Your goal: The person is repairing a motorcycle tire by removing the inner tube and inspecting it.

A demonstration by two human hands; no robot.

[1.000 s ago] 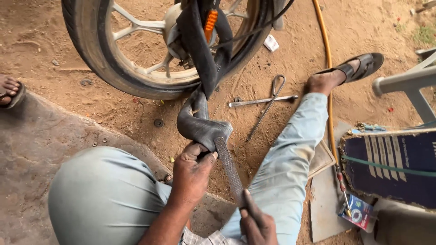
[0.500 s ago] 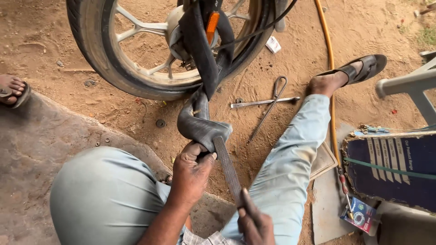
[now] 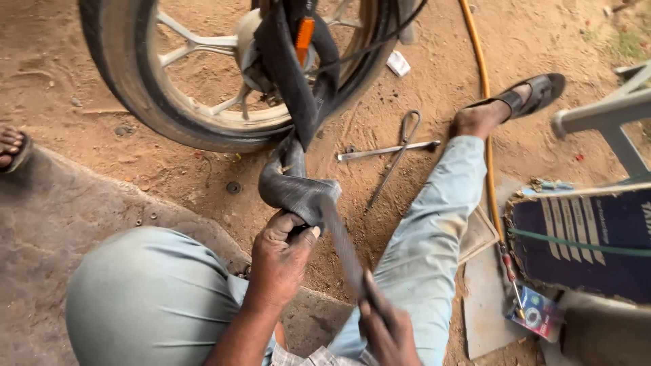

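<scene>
A black rubber inner tube (image 3: 293, 183) hangs out of a motorbike wheel (image 3: 149, 102) and folds into a loop in front of me. My left hand (image 3: 279, 261) grips the folded tube from below. My right hand (image 3: 386, 329) holds a long flat grey file (image 3: 342, 240), its tip resting on the tube's fold just above my left thumb. I sit on the ground with my left knee (image 3: 135, 291) raised and my right leg (image 3: 434, 224) stretched out, its foot in a black sandal (image 3: 536, 91).
Scissors (image 3: 397, 152) and a metal tyre lever (image 3: 386, 150) lie on the dirt beyond the tube. A yellow hose (image 3: 483, 102) runs past my foot. A dark blue carton (image 3: 583, 237) and a grey chair leg (image 3: 610, 118) stand right; another person's sandalled toes (image 3: 12, 146) show at left.
The view has shifted slightly. My hands, the file and the tube stay in nearly the same grip and place.
</scene>
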